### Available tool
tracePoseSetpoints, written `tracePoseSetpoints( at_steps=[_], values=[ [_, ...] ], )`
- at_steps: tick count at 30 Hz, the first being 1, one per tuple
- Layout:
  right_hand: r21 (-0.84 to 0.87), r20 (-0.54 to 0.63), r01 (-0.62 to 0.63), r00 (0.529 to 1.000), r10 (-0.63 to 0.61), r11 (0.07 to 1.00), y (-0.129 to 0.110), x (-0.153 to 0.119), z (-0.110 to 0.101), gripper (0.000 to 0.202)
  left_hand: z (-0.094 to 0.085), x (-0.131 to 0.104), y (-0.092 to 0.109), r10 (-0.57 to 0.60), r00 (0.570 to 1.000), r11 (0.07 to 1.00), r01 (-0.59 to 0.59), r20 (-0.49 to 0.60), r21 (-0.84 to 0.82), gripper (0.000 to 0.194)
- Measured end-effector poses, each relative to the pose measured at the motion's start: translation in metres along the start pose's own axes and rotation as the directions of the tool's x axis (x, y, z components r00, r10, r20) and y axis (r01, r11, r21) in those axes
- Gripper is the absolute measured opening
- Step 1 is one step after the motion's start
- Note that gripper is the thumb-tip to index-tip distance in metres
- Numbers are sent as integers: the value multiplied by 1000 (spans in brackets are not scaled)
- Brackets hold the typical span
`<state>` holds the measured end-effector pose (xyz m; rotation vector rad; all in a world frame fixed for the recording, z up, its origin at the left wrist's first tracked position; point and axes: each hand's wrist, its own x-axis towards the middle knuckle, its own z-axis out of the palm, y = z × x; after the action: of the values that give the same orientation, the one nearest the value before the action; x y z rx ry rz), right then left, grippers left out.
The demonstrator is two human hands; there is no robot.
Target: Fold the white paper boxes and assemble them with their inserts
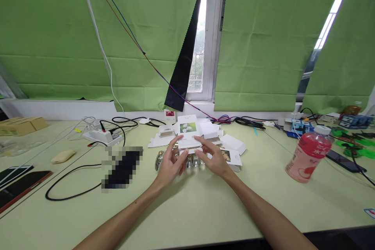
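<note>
Between my two hands is a small white box (187,127) with a picture of white flowers on its front. My left hand (171,164) grips its left side, thumb low and forefinger higher up. On the opposite side, the thumb and fingers of my right hand (215,160) hold it too. Several shiny metallic pieces (193,160) lie on the table just below and behind my fingers. Around the hands are more white cartons, among them one with an orange-flower picture (233,158) by my right wrist and a barcoded one (166,130) at the left.
A pink drink bottle (307,156) stands at the right, with a dark phone (345,161) beyond it. A pixelated dark object (124,168), a power strip (102,136) and a looped black cable (48,191) lie left. Cardboard boxes (25,127) sit far left.
</note>
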<state>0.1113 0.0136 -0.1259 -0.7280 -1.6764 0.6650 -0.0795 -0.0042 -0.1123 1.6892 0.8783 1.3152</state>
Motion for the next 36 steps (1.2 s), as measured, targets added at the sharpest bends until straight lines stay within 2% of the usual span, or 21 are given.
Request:
tracePoseSetpoints(
  at_steps=[7,26,36],
  values=[
    [28,-10,-12,1000,12,1000,2,0,0,47,-2,0,-6,-3,1000,998,3,2,-63,66],
    [16,-32,-16,999,17,1000,-1,1,-1,48,-4,-2,-6,51,998,999,-51,36,-20,59],
    [20,-34,-18,999,19,1000,1,2,0,48,-4,-2,-8,18,1000,998,-17,14,-67,64]
  ],
)
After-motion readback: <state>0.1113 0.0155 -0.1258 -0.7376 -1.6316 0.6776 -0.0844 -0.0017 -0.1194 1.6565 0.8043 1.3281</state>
